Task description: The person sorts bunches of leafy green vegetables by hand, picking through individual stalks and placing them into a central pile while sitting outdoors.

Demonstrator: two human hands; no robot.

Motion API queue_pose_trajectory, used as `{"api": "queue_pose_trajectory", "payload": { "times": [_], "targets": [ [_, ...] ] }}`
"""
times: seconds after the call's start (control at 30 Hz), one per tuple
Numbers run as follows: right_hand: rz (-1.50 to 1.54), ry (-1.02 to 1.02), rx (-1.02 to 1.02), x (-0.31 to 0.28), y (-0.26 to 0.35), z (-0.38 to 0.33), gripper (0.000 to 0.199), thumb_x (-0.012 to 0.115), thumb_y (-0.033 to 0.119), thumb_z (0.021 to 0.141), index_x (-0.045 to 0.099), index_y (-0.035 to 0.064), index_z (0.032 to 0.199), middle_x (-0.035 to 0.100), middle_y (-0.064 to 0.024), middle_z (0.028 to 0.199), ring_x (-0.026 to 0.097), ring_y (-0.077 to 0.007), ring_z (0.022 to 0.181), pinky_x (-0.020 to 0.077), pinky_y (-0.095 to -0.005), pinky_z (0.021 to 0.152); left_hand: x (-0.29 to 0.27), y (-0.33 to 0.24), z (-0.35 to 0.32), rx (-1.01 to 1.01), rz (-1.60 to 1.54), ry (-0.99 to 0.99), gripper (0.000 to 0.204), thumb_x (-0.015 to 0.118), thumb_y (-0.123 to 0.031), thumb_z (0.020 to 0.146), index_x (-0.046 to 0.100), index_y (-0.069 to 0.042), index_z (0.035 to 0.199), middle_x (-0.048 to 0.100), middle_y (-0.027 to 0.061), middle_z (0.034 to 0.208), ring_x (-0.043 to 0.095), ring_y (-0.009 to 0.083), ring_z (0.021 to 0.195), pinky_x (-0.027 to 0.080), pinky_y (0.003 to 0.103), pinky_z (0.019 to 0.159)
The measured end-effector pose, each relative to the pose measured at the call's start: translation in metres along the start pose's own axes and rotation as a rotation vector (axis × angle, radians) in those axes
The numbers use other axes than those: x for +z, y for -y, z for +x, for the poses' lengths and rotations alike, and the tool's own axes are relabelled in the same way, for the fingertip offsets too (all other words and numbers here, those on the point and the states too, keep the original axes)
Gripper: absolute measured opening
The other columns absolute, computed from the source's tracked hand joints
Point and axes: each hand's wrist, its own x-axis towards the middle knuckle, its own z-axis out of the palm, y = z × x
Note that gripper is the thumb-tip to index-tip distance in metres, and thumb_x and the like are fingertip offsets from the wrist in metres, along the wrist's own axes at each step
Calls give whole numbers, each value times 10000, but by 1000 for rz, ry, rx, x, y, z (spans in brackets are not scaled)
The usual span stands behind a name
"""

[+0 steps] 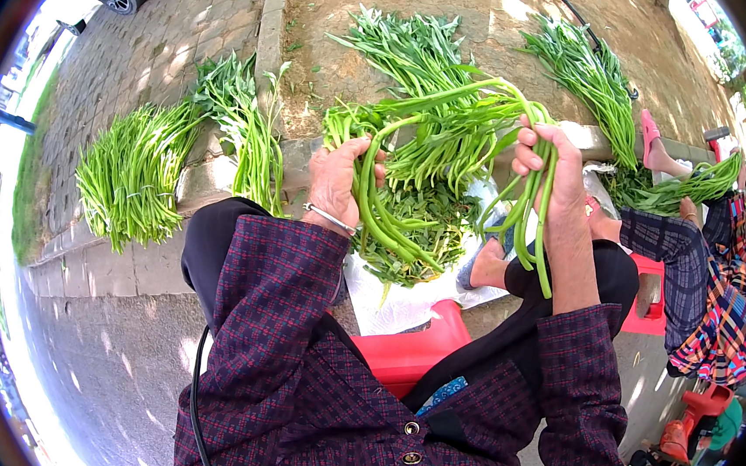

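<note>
My left hand [340,180], with a bracelet at its wrist, is closed around a bunch of long green water spinach stems [380,218]. Raised at the right, my right hand [554,179] grips a few more water spinach stems [520,231] that hang below the fist. Some stems arch across from one hand to the other above my lap. Beneath them lies a heap of loose leaves [416,236] on a white sheet [375,301] between my knees. Just beyond my hands, more leafy water spinach [405,47] is piled on the ground.
Tied water spinach bundles [132,175] stand at the left beside a looser bunch [245,127]. Another pile [586,83] lies far right along a curb. A red stool [408,350] is under me. At the right sits a person in a plaid sleeve [673,257], holding greens.
</note>
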Motion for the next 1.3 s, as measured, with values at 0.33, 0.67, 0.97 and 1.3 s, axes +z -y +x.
{"api": "queue_pose_trajectory", "payload": {
  "times": [0.33,0.67,0.97,1.3],
  "targets": [
    [65,24,-87,-17,18,0,258,510,203,912,504,-5,1065,471,9,697,444,-80,515,417,-248,516,-6,-14,-2,79,-41,-213,140,559,-127,864,548,4,914,580,113,762,548,188,560,468,309,500],
    [-53,44,61,26,-41,-9,219,653,114,800,550,-2,955,530,10,611,487,-64,446,407,-211,380,7,5,-5,44,-6,143,154,585,-144,866,587,-23,962,631,91,844,622,191,711,523,319,629],
    [-638,67,-40,56,-82,-30,117,683,131,787,616,39,812,529,40,598,442,-29,441,331,-199,382,19,21,-14,142,-19,224,176,631,-15,796,623,-30,971,649,48,885,620,137,783,500,267,705],
    [-326,0,43,45,-67,-22,145,656,144,766,610,19,824,589,-12,636,448,-52,416,360,-196,385,21,9,-20,41,113,173,126,610,-6,798,586,-12,922,625,55,742,616,153,561,506,254,489]
  ]
}}
